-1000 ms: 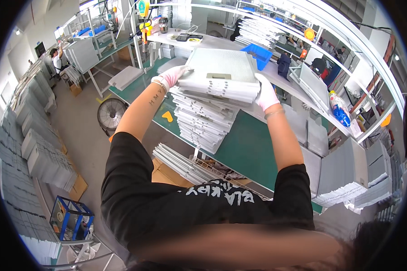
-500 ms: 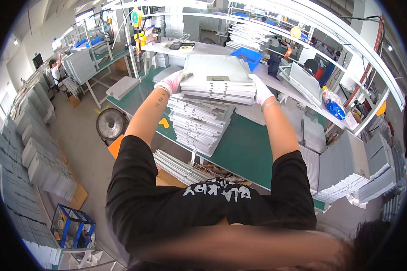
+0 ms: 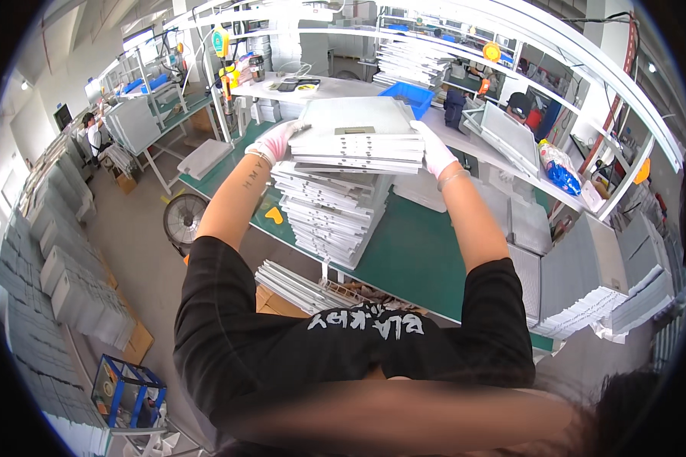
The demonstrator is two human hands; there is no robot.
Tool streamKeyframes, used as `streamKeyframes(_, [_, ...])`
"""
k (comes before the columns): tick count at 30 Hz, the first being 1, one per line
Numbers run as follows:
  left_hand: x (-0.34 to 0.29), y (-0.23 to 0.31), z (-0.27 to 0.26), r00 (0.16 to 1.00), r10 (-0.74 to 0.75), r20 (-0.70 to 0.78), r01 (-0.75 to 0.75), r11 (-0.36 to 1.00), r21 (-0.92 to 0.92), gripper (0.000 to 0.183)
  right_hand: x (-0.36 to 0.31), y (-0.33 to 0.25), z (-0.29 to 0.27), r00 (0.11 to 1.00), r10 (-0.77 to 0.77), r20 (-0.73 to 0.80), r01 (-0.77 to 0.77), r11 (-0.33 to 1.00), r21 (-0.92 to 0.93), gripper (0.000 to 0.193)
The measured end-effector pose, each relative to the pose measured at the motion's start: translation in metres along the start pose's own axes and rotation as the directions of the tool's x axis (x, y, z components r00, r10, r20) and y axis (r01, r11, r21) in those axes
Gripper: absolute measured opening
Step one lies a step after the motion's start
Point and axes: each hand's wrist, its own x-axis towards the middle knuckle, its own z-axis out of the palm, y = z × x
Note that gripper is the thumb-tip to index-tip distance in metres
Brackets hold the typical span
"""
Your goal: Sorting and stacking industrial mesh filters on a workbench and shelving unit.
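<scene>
A bundle of several flat light-grey panels lies on top of a taller stack of similar panels. My left hand, in a pale glove, is closed on the bundle's left side. On the opposite side, my right hand, also gloved, presses against the panels' edge with its fingers partly hidden behind them. The top panel carries a small dark rectangular slot near its front edge. Below the bundle, the stack's edges are uneven and stand on the green tabletop.
A blue bin sits on the white shelf behind the bundle. Leaning panels and a plastic bag lie to its right. More panel stacks stand at right. A floor fan is left of the table; a person works farther back.
The view has shifted slightly. My hands and the bundle appear a little farther left, with the bundle sitting slightly left over the stack. Both hands keep their hold on its sides.
</scene>
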Motion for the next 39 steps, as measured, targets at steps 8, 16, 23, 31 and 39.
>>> streamKeyframes(8, [-0.033, 0.010, -0.016, 0.995, 0.088, 0.038, -0.085, 0.993, -0.082, 0.033, 0.003, 0.001, 0.023, 0.997, 0.020, 0.081, -0.024, 0.999, 0.044, 0.041])
streamKeyframes(16, [-0.022, 0.010, -0.004, 0.944, 0.310, 0.111, -0.304, 0.950, -0.065, 0.028, 0.001, -0.019, 0.012, 0.993, -0.055, 0.104, 0.065, 0.994, -0.093, 0.048])
streamKeyframes(23, [0.018, -0.034, 0.027, 0.991, 0.123, -0.048, -0.107, 0.961, 0.254, 0.034, 0.017, 0.017, -0.045, 1.000, -0.027, -0.014, 0.026, 0.995, -0.095, 0.051])
streamKeyframes(31, [-0.007, -0.035, -0.027, 0.767, 0.567, 0.300, -0.633, 0.593, 0.497, 0.040, 0.014, 0.010, -0.005, 0.989, -0.074, 0.126, 0.081, 0.995, -0.052, 0.048])
streamKeyframes(39, [-0.086, -0.031, 0.030, 0.760, 0.645, -0.085, -0.631, 0.763, 0.143, 0.069, -0.046, 0.001, 0.010, 0.898, -0.425, 0.115, 0.437, 0.891, -0.123, 0.065])
